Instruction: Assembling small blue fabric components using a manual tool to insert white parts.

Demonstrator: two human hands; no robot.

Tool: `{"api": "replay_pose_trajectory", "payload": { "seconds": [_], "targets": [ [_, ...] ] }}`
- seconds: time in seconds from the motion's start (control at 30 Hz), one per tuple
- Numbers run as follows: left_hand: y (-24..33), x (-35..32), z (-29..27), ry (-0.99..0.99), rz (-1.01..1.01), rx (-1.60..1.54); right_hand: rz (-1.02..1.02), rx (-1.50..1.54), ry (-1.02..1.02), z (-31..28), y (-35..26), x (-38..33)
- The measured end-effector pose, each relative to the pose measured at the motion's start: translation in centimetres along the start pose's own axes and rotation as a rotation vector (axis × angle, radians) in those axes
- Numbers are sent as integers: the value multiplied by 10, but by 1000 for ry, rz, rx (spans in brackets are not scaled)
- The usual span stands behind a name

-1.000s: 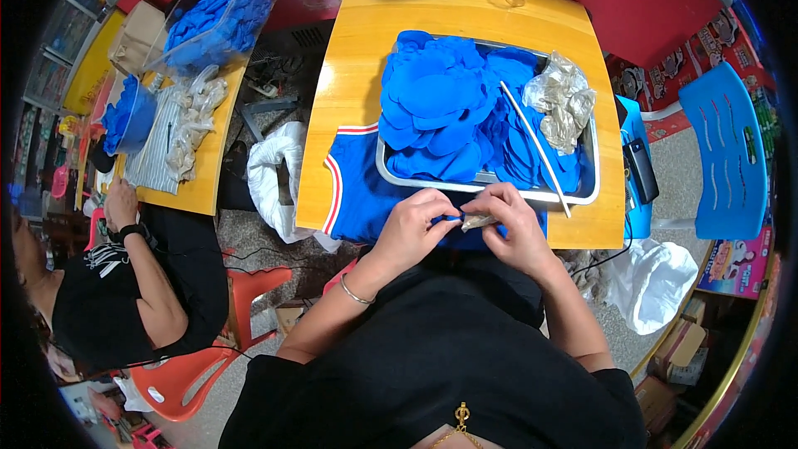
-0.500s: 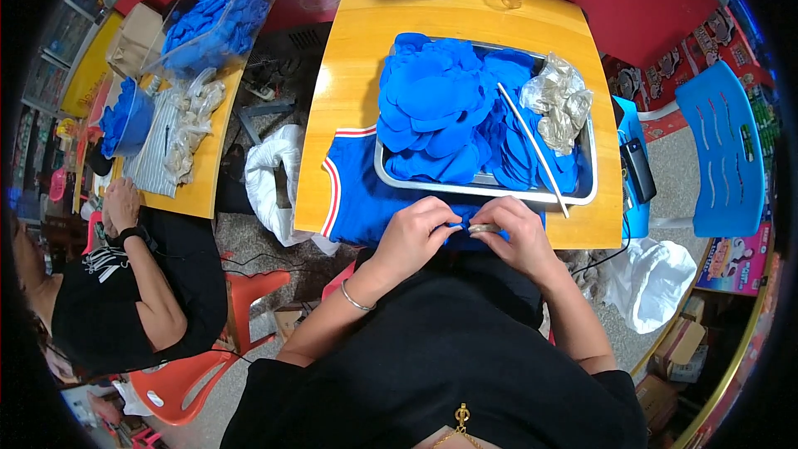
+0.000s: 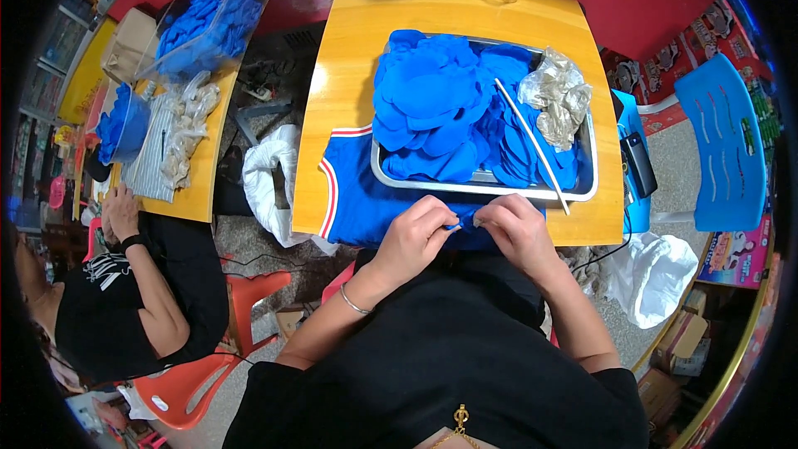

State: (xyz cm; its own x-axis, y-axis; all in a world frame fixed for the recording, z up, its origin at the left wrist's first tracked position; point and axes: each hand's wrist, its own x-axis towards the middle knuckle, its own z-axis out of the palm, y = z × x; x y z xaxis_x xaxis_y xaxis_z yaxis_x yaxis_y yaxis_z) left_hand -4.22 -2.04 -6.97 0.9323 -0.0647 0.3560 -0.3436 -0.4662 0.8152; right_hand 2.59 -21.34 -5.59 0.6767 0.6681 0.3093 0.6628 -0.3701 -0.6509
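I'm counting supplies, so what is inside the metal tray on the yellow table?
The metal tray holds a heap of blue fabric pieces, crumpled clear plastic bags and a thin white stick. Whatever lies beneath the heap is covered.

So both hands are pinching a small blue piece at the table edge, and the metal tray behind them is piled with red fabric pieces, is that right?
Not quite. The pieces piled in the metal tray are blue, not red, as the head view shows. The rest holds: the left hand and right hand pinch a small blue piece at the near edge of the table, with the tray behind them.
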Motion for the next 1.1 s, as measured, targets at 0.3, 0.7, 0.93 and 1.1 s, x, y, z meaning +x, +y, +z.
{"api": "replay_pose_trajectory", "payload": {
  "seconds": [0.3,0.7,0.93,1.1],
  "targets": [
    [-3,-1,0,-12,-3,-6,-39,-135,-57,0,-8,5],
    [-7,-8,2,36,-36,-29,-79,-182,-130,8,-15,11],
    [-3,-16,5,115,-125,-90,27,-258,-143,21,-23,19],
    [-11,-22,2,138,-257,-262,82,-123,-34,19,-24,12]
  ]
}}
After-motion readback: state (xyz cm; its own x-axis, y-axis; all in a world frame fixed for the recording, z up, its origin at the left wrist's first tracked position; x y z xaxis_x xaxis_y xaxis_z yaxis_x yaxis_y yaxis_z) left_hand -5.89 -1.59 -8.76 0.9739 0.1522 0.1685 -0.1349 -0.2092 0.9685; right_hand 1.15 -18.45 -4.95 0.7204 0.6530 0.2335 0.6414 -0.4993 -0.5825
